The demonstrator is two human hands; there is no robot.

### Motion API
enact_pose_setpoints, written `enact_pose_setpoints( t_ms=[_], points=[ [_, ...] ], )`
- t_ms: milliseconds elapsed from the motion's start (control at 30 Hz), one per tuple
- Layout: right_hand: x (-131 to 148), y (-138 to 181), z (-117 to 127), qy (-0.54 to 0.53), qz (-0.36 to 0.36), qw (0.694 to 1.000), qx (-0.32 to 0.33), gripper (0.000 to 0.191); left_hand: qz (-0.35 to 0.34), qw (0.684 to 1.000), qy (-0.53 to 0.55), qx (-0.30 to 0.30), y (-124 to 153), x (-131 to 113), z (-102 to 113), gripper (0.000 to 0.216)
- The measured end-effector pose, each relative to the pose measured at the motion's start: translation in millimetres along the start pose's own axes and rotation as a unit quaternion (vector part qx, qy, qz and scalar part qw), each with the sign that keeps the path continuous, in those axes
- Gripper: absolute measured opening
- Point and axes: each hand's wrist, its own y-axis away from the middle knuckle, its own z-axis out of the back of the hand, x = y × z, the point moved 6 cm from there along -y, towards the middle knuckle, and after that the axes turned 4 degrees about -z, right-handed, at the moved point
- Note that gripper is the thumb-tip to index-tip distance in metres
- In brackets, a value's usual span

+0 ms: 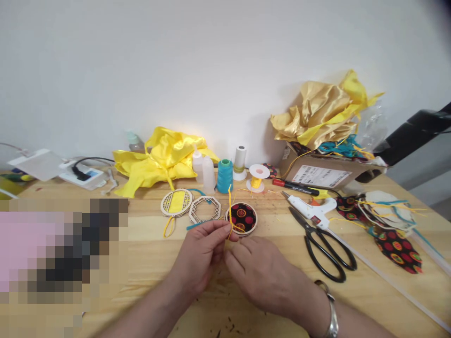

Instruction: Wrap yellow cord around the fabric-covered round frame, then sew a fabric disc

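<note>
You seem to be at a fine step of handwork on the yellow cord (230,203), which stands up from your fingers just in front of the left edge of the round patterned disc (241,217), your landmark here. Your left hand (197,256) pinches the cord between thumb and forefinger, on the near side of the disc; your right hand (259,272) is curled close against it, but its fingertips are hidden, so whether it grips a strand cannot be told. The next move seems to call for a steady left pinch and small, precise fingertip work, keeping the loose strands apart. The cord looks bright and slender, thicker and twisted or plaited above the pinch, with thinner ends trailing across the disc's near edge in view.
</note>
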Motion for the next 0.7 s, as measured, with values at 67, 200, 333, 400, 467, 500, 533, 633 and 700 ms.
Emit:
enact_pose_setpoints(
  t_ms=[67, 200, 333, 400, 467, 500, 533, 633, 700],
  points=[
    [-3.1, -1.6, 6.0, -0.034, -0.004, 0.999, -0.016, 0.018, 0.004, 1.000, 0.007, -0.005, 0.6, -0.3, -0.5, 0.013],
    [-31.3, -0.2, 23.2, -0.186, -0.146, 0.966, -0.108, 0.021, -0.002, 1.000, 0.013, -0.012, 2.5, -1.1, -1.4, 0.013],
    [-62.6, 6.7, 10.2, -0.362, -0.320, 0.867, -0.124, 0.014, -0.001, 1.000, -0.020, -0.002, 3.8, 0.1, -2.8, 0.014],
    [-65.8, 6.1, -4.8, -0.451, -0.351, 0.817, -0.072, 0.012, -0.008, 0.999, -0.047, 0.013, 4.8, -0.1, -4.5, 0.014],
    [-64.2, 4.9, -14.6, -0.518, -0.361, 0.775, -0.036, 0.012, -0.015, 0.997, -0.075, 0.033, 6.2, -0.3, -7.1, 0.014],
    [-63.3, 4.6, -16.7, -0.536, -0.364, 0.761, -0.031, 0.012, -0.016, 0.995, -0.087, 0.043, 7.0, -0.2, -8.4, 0.014],
    [-62.9, 4.6, -17.3, -0.543, -0.366, 0.755, -0.030, 0.012, -0.015, 0.993, -0.100, 0.053, 7.7, 0.1, -9.8, 0.014],
    [-64.1, 6.0, -14.6, -0.524, -0.376, 0.763, -0.037, 0.015, -0.017, 0.990, -0.130, 0.058, 8.5, -0.2, -11.0, 0.014],
    [-65.7, 7.0, -13.0, -0.514, -0.379, 0.769, -0.037, 0.016, -0.021, 0.988, -0.144, 0.056, 8.3, -1.0, -11.1, 0.015]
  ],
)
